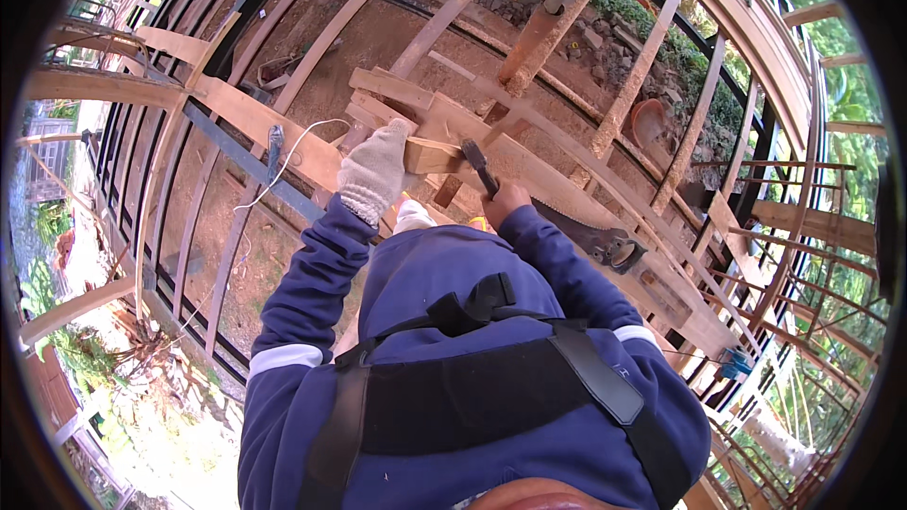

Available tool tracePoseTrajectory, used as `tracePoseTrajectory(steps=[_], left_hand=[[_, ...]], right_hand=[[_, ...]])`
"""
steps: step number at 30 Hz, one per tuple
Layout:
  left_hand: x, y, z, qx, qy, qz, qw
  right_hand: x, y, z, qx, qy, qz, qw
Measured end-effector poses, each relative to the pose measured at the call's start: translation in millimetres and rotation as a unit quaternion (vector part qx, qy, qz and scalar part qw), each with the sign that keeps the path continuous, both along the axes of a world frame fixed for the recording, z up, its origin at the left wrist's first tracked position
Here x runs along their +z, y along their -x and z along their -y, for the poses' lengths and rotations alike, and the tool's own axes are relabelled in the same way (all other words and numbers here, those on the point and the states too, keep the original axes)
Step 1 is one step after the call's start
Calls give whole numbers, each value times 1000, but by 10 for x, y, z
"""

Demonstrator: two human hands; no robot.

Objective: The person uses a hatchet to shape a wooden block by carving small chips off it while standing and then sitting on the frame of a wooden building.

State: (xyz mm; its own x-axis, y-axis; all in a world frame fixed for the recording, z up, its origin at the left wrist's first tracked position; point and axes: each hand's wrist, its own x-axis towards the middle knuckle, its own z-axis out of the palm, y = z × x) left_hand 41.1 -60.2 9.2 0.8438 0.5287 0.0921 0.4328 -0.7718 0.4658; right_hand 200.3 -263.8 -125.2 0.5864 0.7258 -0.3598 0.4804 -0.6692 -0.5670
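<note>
Clasping hammer (480, 168) in right grip (508, 201), wooden block (434, 157) in left grip (375, 173): likely stiff, light, best held farthest from right grip.

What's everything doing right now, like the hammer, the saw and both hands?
Left hand: gloved, gripping the wood block.
Right hand: bare, gripping the hammer.
Wood block: held, not lying loose.
Hammer: held, its head beside the block; touching or not, I can't tell.
Saw: lying down, not held.
</note>
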Motion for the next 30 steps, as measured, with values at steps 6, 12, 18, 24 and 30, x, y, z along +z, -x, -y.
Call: tracePoseTrajectory(steps=[6, 12, 18, 24, 30], left_hand=[[11, 60, -94, 26, 39, -37, 998], [-137, 223, -46, 30, 50, -13, 998], [-152, 396, 104, 3, 50, 44, 998], [-45, 296, 302, 82, 39, -19, 996], [174, 122, 403, 151, 106, -35, 982]], right_hand=[[85, -189, 194, -74, -113, -141, 981], [939, -232, 327, -45, -417, -85, 904], [920, -195, 482, -99, -332, -81, 934], [766, 36, 489, -132, -231, -130, 955], [1868, -58, 285, 19, -401, -15, 916]])
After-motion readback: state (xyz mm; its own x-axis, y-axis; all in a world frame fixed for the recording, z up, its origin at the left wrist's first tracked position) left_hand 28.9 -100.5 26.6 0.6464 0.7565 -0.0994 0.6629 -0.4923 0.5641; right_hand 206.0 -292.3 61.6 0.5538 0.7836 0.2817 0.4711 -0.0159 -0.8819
